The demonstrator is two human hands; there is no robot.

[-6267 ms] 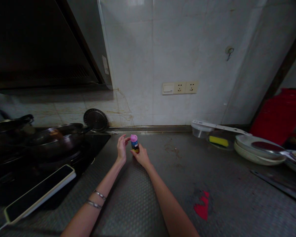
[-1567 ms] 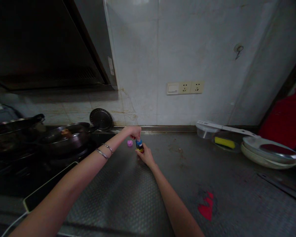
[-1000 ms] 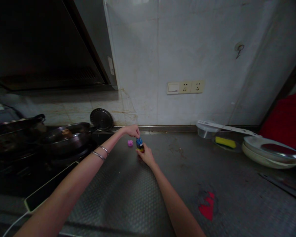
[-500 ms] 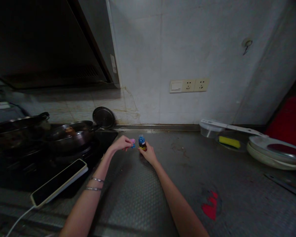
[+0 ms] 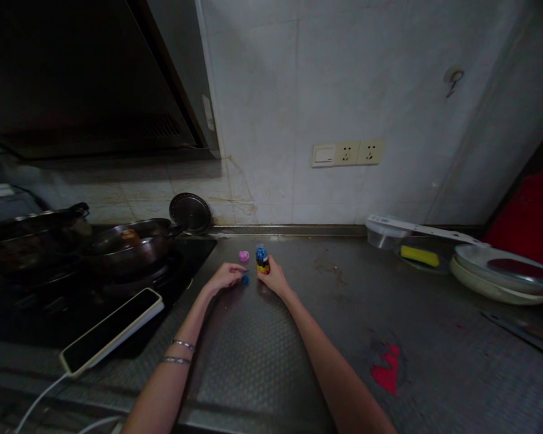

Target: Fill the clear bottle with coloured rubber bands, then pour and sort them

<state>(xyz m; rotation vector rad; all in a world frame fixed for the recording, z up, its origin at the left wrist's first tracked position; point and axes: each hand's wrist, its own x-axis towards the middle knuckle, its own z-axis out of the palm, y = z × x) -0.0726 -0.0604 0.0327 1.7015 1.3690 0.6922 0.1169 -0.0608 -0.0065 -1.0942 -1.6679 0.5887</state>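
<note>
Right at the middle of the tabletop (image 5: 262, 355) stands the little bottle (image 5: 262, 260), upright, blue at the top with a dark body and a yellow-red label, and the right hand (image 5: 276, 279) has it from the right side, fingers wrapped around its lower half. Just to the left, the left hand (image 5: 225, 277) sits low on the tabletop with its fingers pinched on a small blue piece (image 5: 245, 278), close beside the bottle but not touching it. Behind that piece, nearer the wall, a pink cap (image 5: 244, 256) lies loose on the tabletop, just left of the bottle. Two thin bracelets (image 5: 180, 352) ring the left wrist. Out to the left, a phone (image 5: 113, 328) rests on the front edge of the dark stove (image 5: 185, 259), a cable trailing off it, with a pan (image 5: 131, 240) behind and a round lid (image 5: 190, 213) propped against the wall. Off to the right, well apart, sit a clear tub (image 5: 382, 234), a yellow sponge (image 5: 419, 255) and stacked plates (image 5: 493, 282); a red mark (image 5: 387, 377) shows on the tabletop near the front.
</note>
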